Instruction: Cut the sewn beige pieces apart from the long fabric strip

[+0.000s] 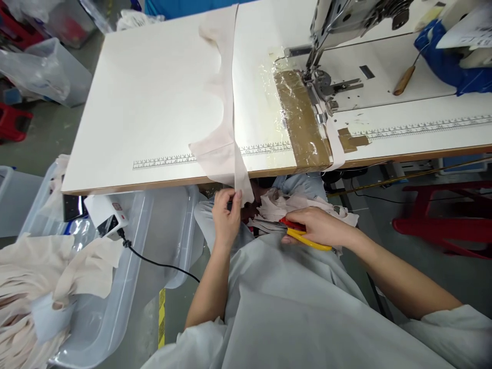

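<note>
A long pale pink fabric strip with a scalloped left edge lies across the white table and hangs over its front edge. My left hand pinches the hanging end of that strip just below the edge. In my right hand is a pair of scissors with red and yellow handles, its blades pointing left toward the strip. The blades are apart from the strip end. Over my lap, behind the scissors, lies a heap of pale pink fabric pieces.
A sewing machine stands at the table's right, a fabric band hanging by its presser area. An awl lies behind. Left of me, a clear plastic bin holds bundled fabric. A red stool is at right.
</note>
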Available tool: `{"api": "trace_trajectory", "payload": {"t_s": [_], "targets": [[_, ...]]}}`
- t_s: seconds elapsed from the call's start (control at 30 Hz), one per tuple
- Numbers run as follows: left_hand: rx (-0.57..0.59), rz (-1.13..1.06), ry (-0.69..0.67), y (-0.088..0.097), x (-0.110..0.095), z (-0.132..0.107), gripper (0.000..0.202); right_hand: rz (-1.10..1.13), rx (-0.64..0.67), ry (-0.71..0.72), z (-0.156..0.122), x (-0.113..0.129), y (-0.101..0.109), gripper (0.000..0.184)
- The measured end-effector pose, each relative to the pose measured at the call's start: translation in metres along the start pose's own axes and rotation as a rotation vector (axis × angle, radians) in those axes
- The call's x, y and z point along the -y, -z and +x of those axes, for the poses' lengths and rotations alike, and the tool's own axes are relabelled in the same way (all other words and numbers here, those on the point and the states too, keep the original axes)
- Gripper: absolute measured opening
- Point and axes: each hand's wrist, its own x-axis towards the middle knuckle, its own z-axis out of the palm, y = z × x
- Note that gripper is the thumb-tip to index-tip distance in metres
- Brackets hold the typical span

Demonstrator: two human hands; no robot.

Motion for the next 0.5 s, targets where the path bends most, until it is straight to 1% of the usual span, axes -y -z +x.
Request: {"api": "trace_trajectory", "payload": {"t_s": [0.03, 0.07, 0.17, 0.2, 0.23, 0.27, 0.3, 0.33, 0.37, 0.43, 0.47, 0.5], "targets": [[-0.011, -0.057, 0.072, 0.001, 0.008, -0.004, 0.030, 0.025, -0.024, -0.018, -0.004, -0.004, 0.002, 0.054], [-0.029, -0.099, 0.176, 0.005, 0.020, -0.008, 0.031, 0.053, -0.052, -0.037, -0.009, -0.009, 0.003, 0.054], [-0.105, -0.085, 0.526, 0.025, 0.065, -0.027, 0.032, 0.146, -0.137, -0.083, -0.021, -0.024, 0.006, 0.054], [-0.118, -0.054, 0.602, 0.033, 0.077, -0.033, 0.032, 0.178, -0.157, -0.091, -0.024, -0.028, 0.006, 0.054], [-0.122, -0.019, 0.655, 0.039, 0.084, -0.040, 0.034, 0.208, -0.166, -0.099, -0.026, -0.032, 0.005, 0.054], [-0.112, -0.001, 0.678, 0.043, 0.087, -0.047, 0.035, 0.232, -0.167, -0.107, -0.027, -0.034, 0.004, 0.055], [-0.084, -0.017, 0.675, 0.046, 0.083, -0.053, 0.035, 0.255, -0.160, -0.116, -0.026, -0.034, 0.002, 0.056], [-0.020, -0.072, 0.663, 0.046, 0.075, -0.058, 0.036, 0.275, -0.142, -0.123, -0.024, -0.033, 0.001, 0.057], [0.078, -0.163, 0.637, 0.044, 0.062, -0.061, 0.038, 0.291, -0.117, -0.125, -0.022, -0.031, -0.001, 0.058], [0.329, -0.382, 0.553, 0.038, 0.029, -0.064, 0.045, 0.318, -0.066, -0.123, -0.015, -0.023, -0.004, 0.059], [0.439, -0.453, 0.505, 0.035, 0.013, -0.063, 0.047, 0.323, -0.048, -0.115, -0.012, -0.019, -0.005, 0.059], [0.503, -0.462, 0.457, 0.033, -0.002, -0.061, 0.045, 0.319, -0.033, -0.105, -0.009, -0.015, -0.006, 0.059]]}}
